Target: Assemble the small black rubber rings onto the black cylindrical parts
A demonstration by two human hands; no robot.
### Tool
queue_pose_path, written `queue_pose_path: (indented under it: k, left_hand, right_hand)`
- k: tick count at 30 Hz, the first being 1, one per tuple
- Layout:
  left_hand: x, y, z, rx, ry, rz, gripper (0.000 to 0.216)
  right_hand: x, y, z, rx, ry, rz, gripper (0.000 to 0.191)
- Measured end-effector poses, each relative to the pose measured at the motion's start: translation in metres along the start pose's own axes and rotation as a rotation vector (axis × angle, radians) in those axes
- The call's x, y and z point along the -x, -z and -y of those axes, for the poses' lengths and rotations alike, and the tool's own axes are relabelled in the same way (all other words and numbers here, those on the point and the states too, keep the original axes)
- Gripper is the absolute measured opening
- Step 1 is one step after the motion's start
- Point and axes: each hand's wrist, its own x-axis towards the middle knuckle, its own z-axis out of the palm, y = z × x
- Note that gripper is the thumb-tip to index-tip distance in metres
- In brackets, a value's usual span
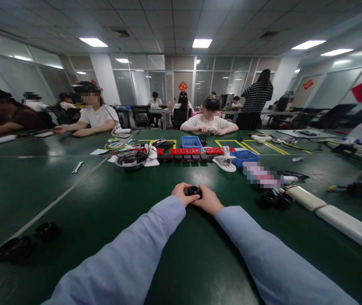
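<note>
Between my two hands is a small black ring-shaped part (194, 191), round with a hole in its top; its exact kind I cannot make out. My left hand (182, 194) closes on it from the left, thumb across the near side. From the right, my right hand (209, 200) wraps round the same part. Both hands are low over the green table (111, 220), and my fingers hide much of the part's sides.
Black round parts lie at the left (17, 249) and right (276, 199). An open-end wrench (78, 167) lies left. Ahead are red power strips (185, 151), a blue bin (246, 157), a white clip (225, 161) and a cable-filled bowl (131, 159). People sit across the table.
</note>
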Motion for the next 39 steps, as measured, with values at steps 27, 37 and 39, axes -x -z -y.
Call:
queue_pose_path:
  k: [27,37,39]
  left_hand:
    - [-0.004,0.005,0.012,0.039,-0.121,0.166,0.044]
    - [-0.005,0.016,0.005,0.021,-0.148,0.230,0.043]
    - [-0.007,0.018,0.005,0.020,-0.115,0.236,0.043]
  right_hand:
    - [-0.011,0.014,-0.022,-0.618,0.196,0.443,0.046]
    - [-0.013,0.012,-0.023,-0.574,0.176,0.411,0.041]
    - [-0.012,0.014,-0.022,-0.531,0.164,0.386,0.039]
